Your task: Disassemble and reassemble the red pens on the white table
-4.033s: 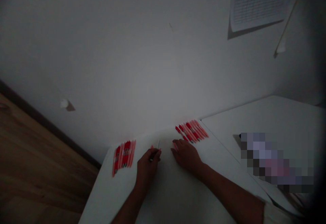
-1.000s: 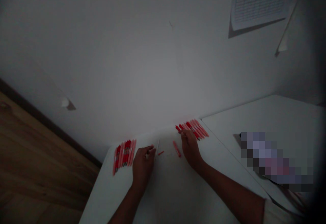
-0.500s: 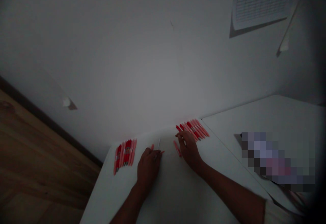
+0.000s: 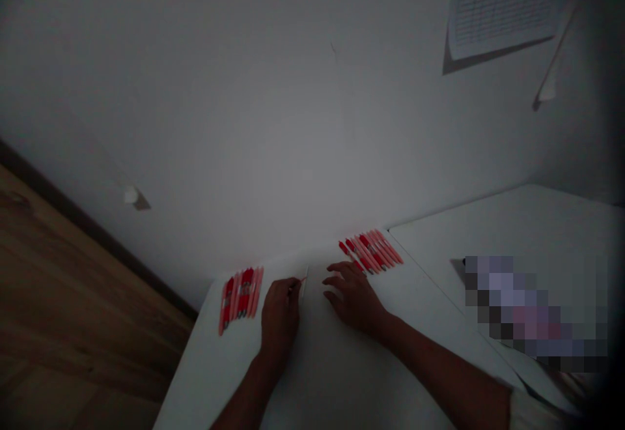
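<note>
My left hand point(image 4: 279, 309) rests on the white table point(image 4: 322, 365), its fingers pinched on a thin red stick point(image 4: 299, 281), perhaps a pen refill. Just beyond those fingers lies a slim white strip point(image 4: 305, 285). To the left of that hand is a tight row of red and pink pens point(image 4: 241, 294). My right hand point(image 4: 354, 298) sits flat with its fingers spread, holding nothing visible. Its fingertips are close to a second row of red and pink pens point(image 4: 370, 252), without clearly touching it.
A second white table point(image 4: 502, 228) meets this one at the right, with a pixelated blurred patch point(image 4: 534, 313) on it. A wooden floor point(image 4: 68, 293) lies to the left. Above stand a white wall point(image 4: 244, 104) and a gridded sheet point(image 4: 505, 6).
My right hand has moved left, away from the right pen row, and its fingers have spread. The loose pink pen beside it no longer shows. The small red piece now sits at my left fingertips.
</note>
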`<action>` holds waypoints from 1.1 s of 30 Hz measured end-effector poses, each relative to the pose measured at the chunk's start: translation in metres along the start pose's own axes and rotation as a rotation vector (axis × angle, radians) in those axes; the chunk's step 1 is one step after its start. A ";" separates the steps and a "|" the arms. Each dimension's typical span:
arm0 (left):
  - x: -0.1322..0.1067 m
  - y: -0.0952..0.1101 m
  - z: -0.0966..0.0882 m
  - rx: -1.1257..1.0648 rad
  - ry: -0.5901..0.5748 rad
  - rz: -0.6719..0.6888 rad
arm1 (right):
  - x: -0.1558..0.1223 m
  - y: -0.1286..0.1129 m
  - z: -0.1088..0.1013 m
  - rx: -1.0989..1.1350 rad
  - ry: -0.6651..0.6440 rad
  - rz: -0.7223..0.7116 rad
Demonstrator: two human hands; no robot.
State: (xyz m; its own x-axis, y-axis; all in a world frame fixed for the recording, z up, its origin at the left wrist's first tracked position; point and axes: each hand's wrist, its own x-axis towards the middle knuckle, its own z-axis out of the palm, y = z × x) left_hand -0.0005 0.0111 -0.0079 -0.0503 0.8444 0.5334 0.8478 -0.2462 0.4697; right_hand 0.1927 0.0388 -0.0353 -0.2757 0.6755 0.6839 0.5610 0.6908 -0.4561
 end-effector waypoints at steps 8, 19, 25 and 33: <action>-0.001 -0.003 0.003 -0.035 -0.018 0.021 | -0.003 -0.003 -0.002 -0.099 -0.132 -0.062; -0.002 0.003 0.004 -0.069 -0.048 0.092 | 0.007 -0.004 -0.001 -0.010 -0.055 -0.004; -0.003 0.004 0.003 -0.088 -0.077 0.141 | 0.008 -0.004 -0.003 0.083 0.010 -0.001; -0.004 0.004 0.003 -0.077 -0.095 0.189 | 0.007 -0.005 -0.002 0.138 0.011 -0.037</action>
State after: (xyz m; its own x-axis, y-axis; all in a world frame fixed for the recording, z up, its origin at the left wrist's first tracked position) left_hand 0.0050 0.0085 -0.0104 0.1586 0.8201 0.5498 0.7947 -0.4365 0.4217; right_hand 0.1895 0.0396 -0.0279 -0.2853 0.6464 0.7077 0.4376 0.7448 -0.5038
